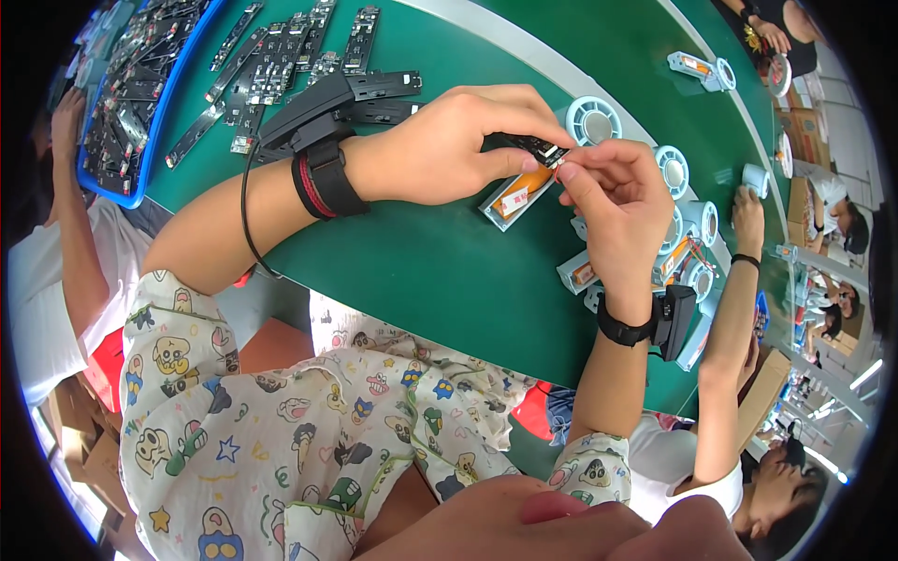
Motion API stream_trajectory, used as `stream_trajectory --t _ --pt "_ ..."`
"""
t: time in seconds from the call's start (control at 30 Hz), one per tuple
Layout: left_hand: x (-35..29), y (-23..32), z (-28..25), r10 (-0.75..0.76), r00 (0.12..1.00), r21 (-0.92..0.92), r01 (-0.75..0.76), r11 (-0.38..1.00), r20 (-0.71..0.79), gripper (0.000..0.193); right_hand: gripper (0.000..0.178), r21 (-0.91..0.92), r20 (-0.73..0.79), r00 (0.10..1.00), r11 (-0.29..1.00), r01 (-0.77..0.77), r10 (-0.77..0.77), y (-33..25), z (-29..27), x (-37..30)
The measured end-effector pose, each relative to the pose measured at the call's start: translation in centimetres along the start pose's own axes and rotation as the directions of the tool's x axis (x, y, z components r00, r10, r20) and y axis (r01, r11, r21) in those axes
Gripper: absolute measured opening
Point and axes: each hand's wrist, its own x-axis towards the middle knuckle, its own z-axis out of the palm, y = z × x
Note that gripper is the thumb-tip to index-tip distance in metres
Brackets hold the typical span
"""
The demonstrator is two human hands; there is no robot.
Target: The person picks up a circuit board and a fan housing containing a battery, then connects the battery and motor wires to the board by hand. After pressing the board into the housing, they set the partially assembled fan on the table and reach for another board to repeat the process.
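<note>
My left hand [458,140] pinches a narrow black circuit board [535,146] between thumb and fingers. At the board's near end my right hand [617,192] is closed, with thumb and fingertips pressed on a small white plug with thin wires [558,166]. Whether the plug sits fully in the board is too small to tell. Just beneath the hands lies a light-blue housing [503,217] with an orange battery [528,191] inside. Its round fan-like end [593,122] appears just past my fingertips, though my hands hide how the two join.
Several loose circuit boards [271,70] lie at the far left, beside a blue tray [131,198] full of boards. More light-blue housings [672,171] crowd the right side of the green table [402,271]. A co-worker's arm [734,309] reaches in at the right; another person's arm [75,224] is at left.
</note>
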Motion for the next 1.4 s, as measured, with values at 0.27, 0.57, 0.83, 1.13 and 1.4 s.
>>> stream_trajectory --t 0.27,0.57,0.83,1.13,1.4 --pt "0.2 0.5 -0.6 0.04 0.999 0.066 -0.04 0.997 0.006 0.039 0.017 -0.054 0.037 0.997 0.996 0.071 -0.069 0.5 -0.6 0.4" --pt "0.0 0.4 -0.3 0.019 1.0 0.023 -0.019 1.0 -0.003 0.04 0.016 -0.039 0.047 0.994 0.994 0.103 -0.101 0.6 -0.5 0.6" --pt "-0.3 0.2 -0.4 0.136 0.991 0.238 -0.132 0.962 -0.003 0.043 0.014 -0.133 0.044 0.997 0.989 0.063 -0.057 0.1 -0.5 0.3" --pt "-0.7 0.4 0.5 0.262 0.964 0.507 -0.204 0.838 -0.044 0.043 0.019 -0.14 0.062 0.998 0.99 -0.024 0.033 0.0 -0.1 0.2" --pt "-0.7 0.7 0.7 0.253 0.967 0.546 -0.195 0.814 -0.032 0.044 0.017 -0.139 0.006 1.0 0.99 -0.016 0.017 -0.7 0.1 -0.1"
